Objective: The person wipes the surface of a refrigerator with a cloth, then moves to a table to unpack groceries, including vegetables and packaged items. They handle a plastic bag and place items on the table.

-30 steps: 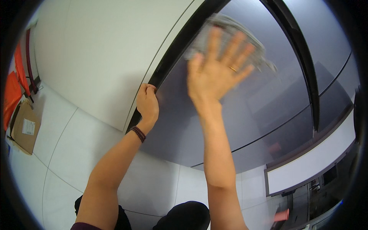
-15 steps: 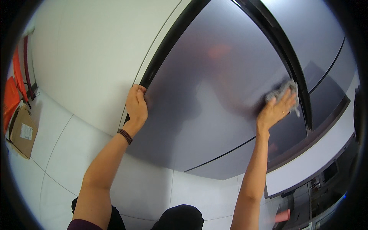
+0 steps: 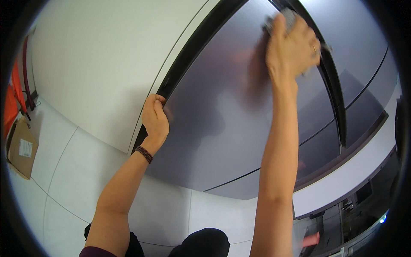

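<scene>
Since 0.5 s ago, the right hand [image 3: 293, 51] has carried the grasped grey cloth [image 3: 288, 18] up along the black right-hand trim [image 3: 335, 90]; wiping now reaches the grey door's [image 3: 227, 94] upper part. Left hand [image 3: 155, 118] clasps the black left edge [image 3: 183, 68].

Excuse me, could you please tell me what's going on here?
A person's right hand, slightly blurred, has a grey cloth under it at the upper right of a glossy grey door panel. The left hand has its fingers curled at the black edge strip on the panel's left side.
</scene>
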`<state>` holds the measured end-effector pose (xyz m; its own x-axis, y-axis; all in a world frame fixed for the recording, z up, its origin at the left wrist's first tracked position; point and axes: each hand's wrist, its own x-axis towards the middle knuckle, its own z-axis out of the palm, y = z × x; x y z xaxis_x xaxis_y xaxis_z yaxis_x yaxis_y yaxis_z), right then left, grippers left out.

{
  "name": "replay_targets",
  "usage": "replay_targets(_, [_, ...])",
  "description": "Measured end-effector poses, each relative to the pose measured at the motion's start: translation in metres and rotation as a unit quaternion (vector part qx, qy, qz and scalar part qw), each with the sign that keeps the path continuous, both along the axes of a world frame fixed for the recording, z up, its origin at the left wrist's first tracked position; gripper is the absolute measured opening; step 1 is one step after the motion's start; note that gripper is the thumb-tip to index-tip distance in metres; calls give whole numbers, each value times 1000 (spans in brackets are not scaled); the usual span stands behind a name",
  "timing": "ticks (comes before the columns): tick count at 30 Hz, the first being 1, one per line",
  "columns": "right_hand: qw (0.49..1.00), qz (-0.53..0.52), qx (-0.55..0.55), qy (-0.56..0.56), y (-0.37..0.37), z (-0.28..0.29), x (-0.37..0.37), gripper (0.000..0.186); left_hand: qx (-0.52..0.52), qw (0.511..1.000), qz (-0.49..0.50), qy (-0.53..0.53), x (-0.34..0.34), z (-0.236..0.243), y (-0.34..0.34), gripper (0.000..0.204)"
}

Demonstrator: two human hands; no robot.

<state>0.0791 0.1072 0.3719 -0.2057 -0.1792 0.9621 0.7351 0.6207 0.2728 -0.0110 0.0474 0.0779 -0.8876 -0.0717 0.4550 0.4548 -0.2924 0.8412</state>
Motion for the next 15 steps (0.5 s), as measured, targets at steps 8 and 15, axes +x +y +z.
replay_targets(8, [993,69,65,-69,-16,1,-16,50,-28,999,-38,20,-7,-3,-5,25])
replay_targets(15, [982,144,104,-62,29,-4,31,50,38,993,-109,19,-17,-6,3,31])
